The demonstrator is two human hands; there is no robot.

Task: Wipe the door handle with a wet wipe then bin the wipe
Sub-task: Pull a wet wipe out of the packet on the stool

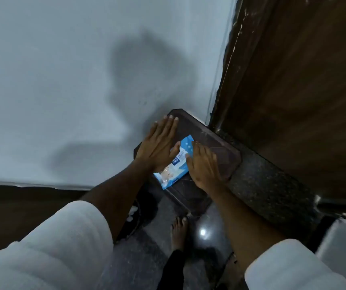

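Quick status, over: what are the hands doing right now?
Left hand and right hand open, flat, either side of the blue wet-wipe pack on the dark ledge. No wipe pulled yet. Door handle not in view. Nothing in the way.

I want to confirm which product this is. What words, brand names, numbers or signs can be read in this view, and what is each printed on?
"mee mee": white letters on a dark blue patch on the wet wipe pack, partly hidden by the left hand; the upper word is cut off, so this reading is likely, not certain.
Small print on the pack's pale panel, beside the right hand: too blurred to read.
No other text is visible, on the wall or the door.
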